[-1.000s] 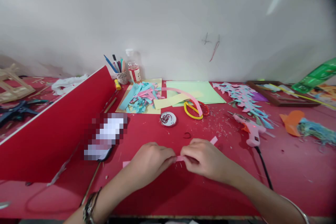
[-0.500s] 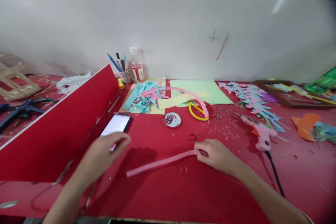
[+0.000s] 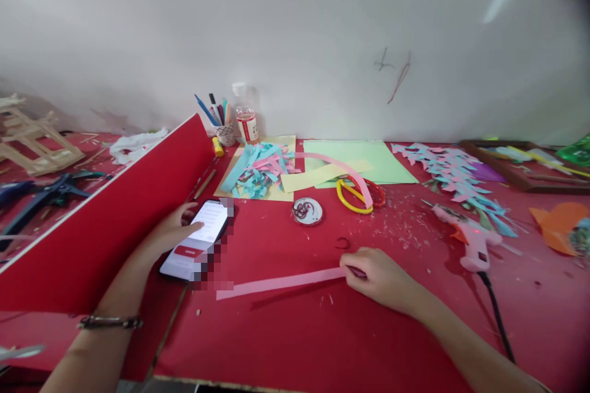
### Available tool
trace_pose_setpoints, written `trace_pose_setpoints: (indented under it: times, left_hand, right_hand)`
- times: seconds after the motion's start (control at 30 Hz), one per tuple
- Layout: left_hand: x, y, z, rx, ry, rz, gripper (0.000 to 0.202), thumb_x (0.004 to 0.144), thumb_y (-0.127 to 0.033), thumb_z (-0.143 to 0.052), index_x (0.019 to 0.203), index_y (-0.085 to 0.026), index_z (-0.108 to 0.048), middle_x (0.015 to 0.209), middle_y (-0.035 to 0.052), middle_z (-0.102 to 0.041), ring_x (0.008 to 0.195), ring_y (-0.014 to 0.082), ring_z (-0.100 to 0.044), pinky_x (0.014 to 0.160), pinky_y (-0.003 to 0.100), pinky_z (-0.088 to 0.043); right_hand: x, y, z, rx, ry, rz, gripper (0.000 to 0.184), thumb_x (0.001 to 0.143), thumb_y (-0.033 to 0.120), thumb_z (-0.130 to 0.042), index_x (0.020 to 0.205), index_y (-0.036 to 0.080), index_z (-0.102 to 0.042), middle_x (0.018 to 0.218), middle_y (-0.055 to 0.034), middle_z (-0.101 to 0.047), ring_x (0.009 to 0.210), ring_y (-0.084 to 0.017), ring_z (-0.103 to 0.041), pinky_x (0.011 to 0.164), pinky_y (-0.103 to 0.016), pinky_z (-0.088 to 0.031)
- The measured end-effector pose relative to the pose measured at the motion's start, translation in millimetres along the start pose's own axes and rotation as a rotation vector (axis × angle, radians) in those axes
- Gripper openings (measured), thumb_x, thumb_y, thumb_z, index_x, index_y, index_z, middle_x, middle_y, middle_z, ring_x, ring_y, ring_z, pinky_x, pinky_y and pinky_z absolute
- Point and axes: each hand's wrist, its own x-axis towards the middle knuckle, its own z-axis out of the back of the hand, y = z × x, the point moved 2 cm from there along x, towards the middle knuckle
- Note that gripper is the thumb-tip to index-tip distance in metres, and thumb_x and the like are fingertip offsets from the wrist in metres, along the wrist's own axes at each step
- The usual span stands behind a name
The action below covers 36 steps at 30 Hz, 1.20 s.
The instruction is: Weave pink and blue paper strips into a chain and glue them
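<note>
A smartphone [image 3: 212, 224] with a lit screen lies on the red table, partly blurred by pixelation. My left hand [image 3: 173, 227] rests at its left side, thumb touching the screen and the other fingers apart from it near the edge. Between closed fingers, my right hand [image 3: 371, 273] pinches one end of a pink paper strip [image 3: 286, 282]. The strip stretches left above the tabletop, its free end not far from the phone. Just behind my right hand lies a small dark curled piece [image 3: 342, 243]. Further back is a white dish [image 3: 314, 214] holding dark red curled bits.
A pink glue gun [image 3: 472, 242] with a black cable lies on the right. At the back are a pile of paper scraps [image 3: 258, 172], green sheets [image 3: 364, 159] and yellow-handled scissors [image 3: 348, 199]. A red board [image 3: 115, 227] stands on the left.
My left hand has come down onto the phone, its thumb now on the screen. The right hand keeps its pinch on the pink strip, which looks straighter. The view has shifted slightly.
</note>
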Motion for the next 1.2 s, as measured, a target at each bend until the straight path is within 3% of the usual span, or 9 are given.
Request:
trace_pose_setpoints:
  times: [0.23,0.33,0.4,0.5,0.67,0.77,0.9,1.0,1.2]
  left_hand:
    - [15,9,-2.4,0.168,0.012,-0.072,0.050,0.068,-0.053,-0.049,0.099,-0.013,-0.051,0.071,0.0003,-0.054,0.068,0.0177,-0.053,0.059,0.025,-0.042]
    - [12,9,-3.0,0.127,0.044,-0.065,0.050,0.073,-0.051,-0.043,0.106,-0.013,-0.047,0.078,0.0008,-0.056,0.074,0.0178,-0.054,0.062,0.024,-0.043]
    - [7,8,-2.4,0.053,0.125,-0.033,0.048,0.077,-0.048,-0.038,0.111,-0.014,-0.043,0.086,0.0014,-0.058,0.076,0.0170,-0.055,0.063,0.024,-0.044]
    - [-1,6,-0.6,-0.026,0.180,-0.032,0.047,0.076,-0.039,-0.044,0.116,-0.016,-0.038,0.095,0.0019,-0.056,0.079,0.0155,-0.054,0.066,0.023,-0.044]
    - [2,7,-3.4,0.119,0.043,-0.068,0.047,0.073,-0.042,-0.047,0.108,-0.011,-0.043,0.087,0.0044,-0.053,0.072,0.0154,-0.050,0.064,0.024,-0.043]
    - [8,11,-5.4,0.166,-0.016,-0.061,0.042,0.074,-0.044,-0.045,0.102,-0.013,-0.045,0.086,0.0042,-0.053,0.076,0.0171,-0.051,0.069,0.025,-0.042]
    - [3,5,-2.8,0.078,0.035,-0.001,0.041,0.073,-0.041,-0.045,0.104,-0.015,-0.044,0.089,0.0045,-0.054,0.080,0.0184,-0.053,0.070,0.026,-0.043]
    - [-5,-3,-0.3,0.056,0.106,0.032,0.049,0.068,-0.037,-0.047,0.110,-0.014,-0.041,0.085,0.0033,-0.055,0.072,0.0176,-0.054,0.064,0.026,-0.045]
    - [3,3,-2.5,0.141,-0.019,-0.070,0.036,0.071,-0.039,-0.046,0.097,-0.015,-0.047,0.083,0.0032,-0.055,0.078,0.0177,-0.054,0.071,0.026,-0.044]
  right_hand:
    - [0,6,5,0.016,-0.006,-0.022,0.017,0.073,0.013,-0.038,0.057,0.017,-0.043,0.053,0.0020,-0.046,0.054,-0.010,-0.040,0.053,-0.022,-0.024]
    - [0,6,6,0.032,0.002,-0.035,0.017,0.073,0.013,-0.039,0.057,0.017,-0.042,0.053,0.0022,-0.045,0.054,-0.010,-0.041,0.052,-0.022,-0.024]
    - [0,5,6,0.045,0.010,-0.044,0.016,0.073,0.013,-0.039,0.057,0.018,-0.042,0.054,0.0024,-0.045,0.054,-0.010,-0.041,0.052,-0.021,-0.024]
    - [-1,3,5,0.052,0.018,-0.049,0.016,0.073,0.013,-0.039,0.058,0.017,-0.042,0.055,0.0022,-0.047,0.055,-0.010,-0.041,0.053,-0.021,-0.024]
    - [-1,2,3,0.052,0.035,-0.048,0.016,0.074,0.013,-0.038,0.059,0.018,-0.042,0.055,0.0020,-0.047,0.056,-0.010,-0.041,0.053,-0.021,-0.024]
    - [0,1,2,0.054,0.039,-0.050,0.016,0.074,0.013,-0.039,0.059,0.018,-0.042,0.055,0.0017,-0.047,0.055,-0.010,-0.041,0.053,-0.021,-0.025]
    - [0,0,3,0.065,0.037,-0.040,0.016,0.074,0.013,-0.039,0.059,0.018,-0.044,0.056,0.0015,-0.048,0.055,-0.010,-0.042,0.053,-0.021,-0.026]
    - [0,-1,4,0.058,0.027,-0.075,0.017,0.075,0.014,-0.038,0.061,0.018,-0.046,0.056,0.0009,-0.049,0.055,-0.011,-0.043,0.052,-0.021,-0.027]
    - [1,-6,4,0.118,-0.001,-0.144,0.017,0.081,0.024,-0.039,0.076,0.019,-0.055,0.067,-0.0016,-0.059,0.063,-0.013,-0.051,0.056,-0.022,-0.032]
